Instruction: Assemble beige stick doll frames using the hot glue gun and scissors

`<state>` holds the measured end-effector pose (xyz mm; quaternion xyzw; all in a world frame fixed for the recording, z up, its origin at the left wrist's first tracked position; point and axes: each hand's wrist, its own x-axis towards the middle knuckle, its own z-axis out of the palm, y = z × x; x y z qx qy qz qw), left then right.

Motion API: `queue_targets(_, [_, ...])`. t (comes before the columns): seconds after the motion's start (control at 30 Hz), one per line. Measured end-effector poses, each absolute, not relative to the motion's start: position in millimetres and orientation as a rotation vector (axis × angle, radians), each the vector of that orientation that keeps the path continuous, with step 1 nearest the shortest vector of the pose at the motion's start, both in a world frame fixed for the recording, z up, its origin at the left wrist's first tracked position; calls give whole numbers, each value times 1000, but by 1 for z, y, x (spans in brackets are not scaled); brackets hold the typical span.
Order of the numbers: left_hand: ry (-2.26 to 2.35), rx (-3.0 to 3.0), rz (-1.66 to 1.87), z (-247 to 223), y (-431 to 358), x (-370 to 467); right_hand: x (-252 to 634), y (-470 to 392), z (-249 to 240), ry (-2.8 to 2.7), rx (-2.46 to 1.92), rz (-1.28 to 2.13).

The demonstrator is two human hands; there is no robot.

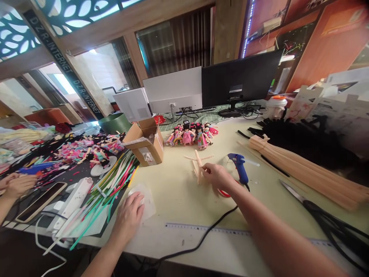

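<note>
My right hand [217,175] pinches a beige figure of pipe cleaners [198,163], its thin arms spread sideways, over the pale work mat. My left hand [131,211] lies with fingers loosely apart on a thin whitish sheet [148,202] near the mat's left edge. Just right of the right hand is a blue glue gun [240,169] with a clear glue stick in its back. Something red [224,193] shows partly under the right wrist. Behind the figure sits a group of small dolls [190,134] in pink dresses.
Scissors [300,198] and a bundle of beige pipe cleaners [294,165] lie at the right, before black ones [308,142]. A cardboard box [147,144] stands left of the dolls. A ruler [207,227] and black cable cross the front. Another person's hands [20,184] are far left.
</note>
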<state>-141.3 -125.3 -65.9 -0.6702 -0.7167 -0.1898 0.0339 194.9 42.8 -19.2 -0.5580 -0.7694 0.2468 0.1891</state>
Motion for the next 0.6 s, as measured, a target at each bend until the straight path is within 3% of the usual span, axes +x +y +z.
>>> queue_targets(0.13, [-2128,-2046,-390,-67,-136,-142,203,52,-23,-2092,-1622,649])
queue_targets(0.37, [-2196,-2061,-433,-87,-151,-179,206,53,-20,-2039,-1555,688])
queue_targets(0.6, [-2318,-2054,-231,-90,-153,-173,184,34,-15,-2067,-1364,760])
